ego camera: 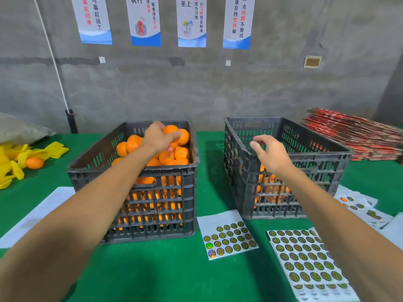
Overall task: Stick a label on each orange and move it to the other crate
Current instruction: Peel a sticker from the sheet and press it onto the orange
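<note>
left hand [157, 137] curled over an orange [170, 130] atop the heap in the left crate [152, 205] | right hand [269, 153] loosely spread, holding nothing, above right crate [290, 177] beside it | label sheet [227, 237] on worktop [165, 271] before the left crate

— What kind of place is this?

— A fruit packing room, by the look of it. The bare concrete wall [283, 83] carries a row of printed workplace banners [144, 20] (slogans in Chinese characters).

— Anything else?

— A counter [174, 273] draped in green cloth holds two black slatted crates [152, 192] of oranges [172, 156], sheets of round labels [229, 238], and a stack of flattened red cartons [353, 136] at the far right.
</note>
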The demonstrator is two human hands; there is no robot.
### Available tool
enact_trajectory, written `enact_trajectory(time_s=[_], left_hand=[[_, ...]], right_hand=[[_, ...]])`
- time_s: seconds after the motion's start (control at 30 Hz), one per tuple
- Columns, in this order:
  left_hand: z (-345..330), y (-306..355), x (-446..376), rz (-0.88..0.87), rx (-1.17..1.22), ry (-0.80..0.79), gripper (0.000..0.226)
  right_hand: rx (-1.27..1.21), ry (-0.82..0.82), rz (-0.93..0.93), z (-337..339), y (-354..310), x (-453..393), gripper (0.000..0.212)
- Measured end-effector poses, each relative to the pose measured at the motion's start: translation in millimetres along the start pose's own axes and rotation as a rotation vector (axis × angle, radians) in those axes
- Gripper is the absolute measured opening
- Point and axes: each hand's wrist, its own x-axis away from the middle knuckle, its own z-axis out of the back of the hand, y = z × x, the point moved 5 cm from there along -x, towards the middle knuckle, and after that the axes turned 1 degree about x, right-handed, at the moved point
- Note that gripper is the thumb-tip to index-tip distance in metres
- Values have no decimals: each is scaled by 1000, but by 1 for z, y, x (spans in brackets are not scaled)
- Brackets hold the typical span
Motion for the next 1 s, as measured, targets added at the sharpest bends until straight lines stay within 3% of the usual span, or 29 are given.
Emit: enact_trajectory(time_s=[0.13, 0.27, 0.33, 0.43, 0.53, 0.83, 1.0], left_hand=[[-32, 9, 14, 9, 91, -38, 71], [-43, 10, 21, -47, -21, -42, 70], [-37, 10, 22, -103, -98, 15, 66], [-36, 10, 23, -143, -171, 28, 66], [-40, 12, 26, -167, -230, 16, 63], [-43, 9, 25, -186, -256, 24, 64], [-42, 9, 27, -185, -246, 30, 64]], right_hand=[[-121, 34, 253, -26, -41, 26, 25], [128, -1, 554, -76, -61, 63, 8], [177, -215, 477, -111, -53, 79, 12], [200, -536, 125, -153, -20, 101, 25], [209, -687, -54, -172, 12, 123, 25], [184, -617, -118, -179, 30, 137, 32], [189, -610, -114, -185, 34, 132, 22]])
